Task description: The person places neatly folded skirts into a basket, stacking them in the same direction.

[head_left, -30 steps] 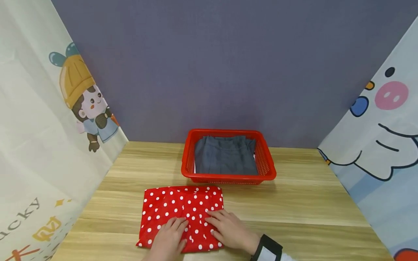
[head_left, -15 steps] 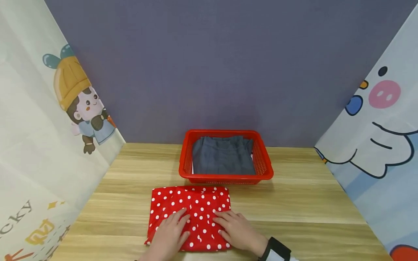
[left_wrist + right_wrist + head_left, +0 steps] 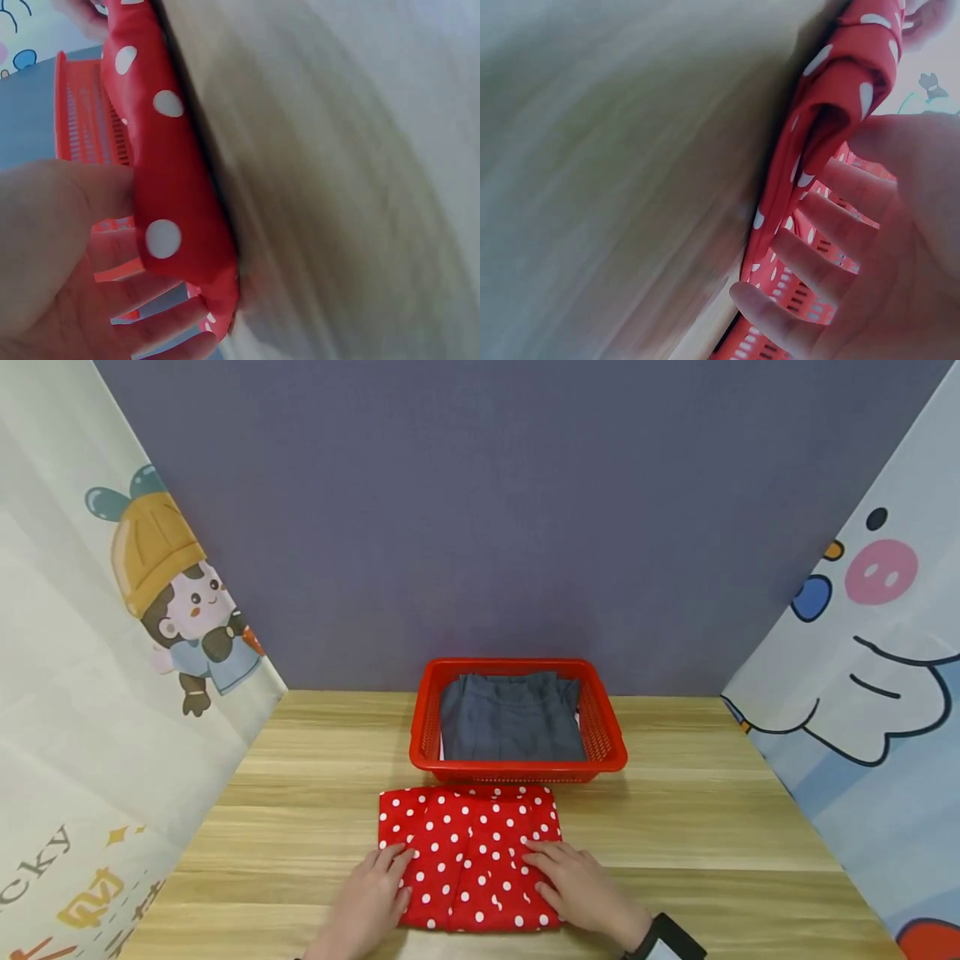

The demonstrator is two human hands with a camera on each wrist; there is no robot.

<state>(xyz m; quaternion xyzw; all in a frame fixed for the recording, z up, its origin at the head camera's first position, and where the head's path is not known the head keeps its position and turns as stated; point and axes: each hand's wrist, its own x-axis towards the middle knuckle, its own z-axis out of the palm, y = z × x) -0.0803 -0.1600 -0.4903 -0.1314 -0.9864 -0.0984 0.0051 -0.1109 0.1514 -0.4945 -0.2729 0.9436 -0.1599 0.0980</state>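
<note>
A folded red cloth with white dots (image 3: pixel 472 864) lies flat on the table, just in front of the basket. My left hand (image 3: pixel 367 897) is at its left edge, fingertips over the fabric. On the right edge rests my right hand (image 3: pixel 581 887), its fingers spread and fairly straight. In the left wrist view, the thumb and fingers of the left hand (image 3: pixel 67 262) lie along the thick edge of the dotted cloth (image 3: pixel 176 191). From the right wrist, layered folds of the cloth (image 3: pixel 847 82) show beside the extended fingers of the right hand (image 3: pixel 885 255).
A red plastic basket (image 3: pixel 517 772) stands behind the cloth, holding a folded dark grey garment (image 3: pixel 513 718). Beyond it rises a grey-blue backdrop (image 3: pixel 495 527). Printed curtains (image 3: pixel 60 635) flank the wooden table (image 3: pixel 712 827) on both sides.
The dotted cloth has slid to the right, now more squarely in front of the basket. The right hand moved right with it; the left hand shifted from its top to its left edge.
</note>
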